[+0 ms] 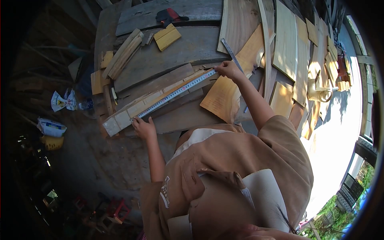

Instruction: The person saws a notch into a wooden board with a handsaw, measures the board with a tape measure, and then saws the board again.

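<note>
A white tape measure (175, 93) is stretched along a long, narrow wooden piece (152, 99) lying at a slant on the workbench. At the lower left end of the tape, my left hand (144, 127) holds it between thumb and fingers against the wood. My right hand (229, 70) pinches the upper right end of the tape. Pencil-like lines cross the wood near its lower left end. An orange-brown board (221, 98) lies just below my right hand, and a metal ruler (232, 55) lies above it.
Several planks (285, 44) are spread over the right side. A red and black cap-like item (171, 16) and a yellow wood block (167, 37) lie at the back. Wood strips (125, 54) rest at the left. Plastic bags (64, 101) are beyond the bench's left edge.
</note>
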A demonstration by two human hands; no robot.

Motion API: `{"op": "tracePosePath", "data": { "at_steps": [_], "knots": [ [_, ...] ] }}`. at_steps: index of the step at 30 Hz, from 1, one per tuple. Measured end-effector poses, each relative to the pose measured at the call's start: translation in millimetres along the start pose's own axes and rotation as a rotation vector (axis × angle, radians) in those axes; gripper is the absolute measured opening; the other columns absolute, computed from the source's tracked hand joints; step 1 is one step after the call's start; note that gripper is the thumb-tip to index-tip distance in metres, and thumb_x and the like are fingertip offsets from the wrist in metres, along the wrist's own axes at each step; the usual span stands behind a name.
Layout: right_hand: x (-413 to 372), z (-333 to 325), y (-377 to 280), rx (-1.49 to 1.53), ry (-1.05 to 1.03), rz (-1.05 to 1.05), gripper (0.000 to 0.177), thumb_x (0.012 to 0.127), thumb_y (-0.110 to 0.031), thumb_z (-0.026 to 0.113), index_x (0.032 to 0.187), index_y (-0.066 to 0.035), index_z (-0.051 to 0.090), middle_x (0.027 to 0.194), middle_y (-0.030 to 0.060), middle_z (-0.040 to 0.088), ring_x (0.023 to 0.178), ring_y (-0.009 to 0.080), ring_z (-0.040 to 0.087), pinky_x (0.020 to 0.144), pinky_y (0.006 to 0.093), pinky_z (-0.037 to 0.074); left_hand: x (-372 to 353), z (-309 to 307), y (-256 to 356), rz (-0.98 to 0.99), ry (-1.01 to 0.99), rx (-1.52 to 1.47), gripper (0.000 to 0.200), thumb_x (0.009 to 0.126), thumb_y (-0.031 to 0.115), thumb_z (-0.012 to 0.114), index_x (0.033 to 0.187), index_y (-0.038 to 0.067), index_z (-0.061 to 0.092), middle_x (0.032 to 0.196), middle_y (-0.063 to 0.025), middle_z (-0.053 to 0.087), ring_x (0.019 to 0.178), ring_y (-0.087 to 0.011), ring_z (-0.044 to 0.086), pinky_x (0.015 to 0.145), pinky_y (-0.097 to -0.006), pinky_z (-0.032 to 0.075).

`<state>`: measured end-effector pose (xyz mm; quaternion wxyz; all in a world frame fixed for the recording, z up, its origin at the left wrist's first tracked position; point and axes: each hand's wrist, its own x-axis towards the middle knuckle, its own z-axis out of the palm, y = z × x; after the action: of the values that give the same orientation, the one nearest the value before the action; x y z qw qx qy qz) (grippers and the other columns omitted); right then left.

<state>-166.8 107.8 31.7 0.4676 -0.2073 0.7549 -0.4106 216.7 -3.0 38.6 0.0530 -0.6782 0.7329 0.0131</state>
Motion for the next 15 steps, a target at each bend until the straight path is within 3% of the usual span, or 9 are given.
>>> {"op": "tracePosePath", "data": {
  "at_steps": [6, 15],
  "knots": [
    [-2.3, 1.6, -6.7, -0.047, 0.028, 0.098, 0.029, 0.074, -0.026, 0.068, 0.064, -0.004, 0.053, 0.055, 0.0048, 0.053, 0.048, 0.0121, 0.048, 0.046, 0.0265, 0.038, 0.1, -0.6, -0.5, 0.007, -0.009, -0.004, 0.068, 0.075, 0.036, 0.062, 0.125, -0.004, 0.038, 0.129, -0.0168, 0.039, 0.12, -0.0303, 0.036, 0.094, -0.0424, 0.035],
    [5.3, 4.4, 6.1, -0.015, 0.046, 0.054, 0.029, 0.073, -0.027, 0.068, 0.063, -0.005, 0.052, 0.055, 0.0046, 0.053, 0.049, 0.0123, 0.049, 0.047, 0.0264, 0.039, 0.0, 1.4, -0.3, 0.0, -0.004, 0.013, 0.067, 0.075, 0.035, 0.062, 0.125, -0.003, 0.039, 0.128, -0.0147, 0.04, 0.121, -0.0283, 0.035, 0.093, -0.0432, 0.035]
  ]
}}
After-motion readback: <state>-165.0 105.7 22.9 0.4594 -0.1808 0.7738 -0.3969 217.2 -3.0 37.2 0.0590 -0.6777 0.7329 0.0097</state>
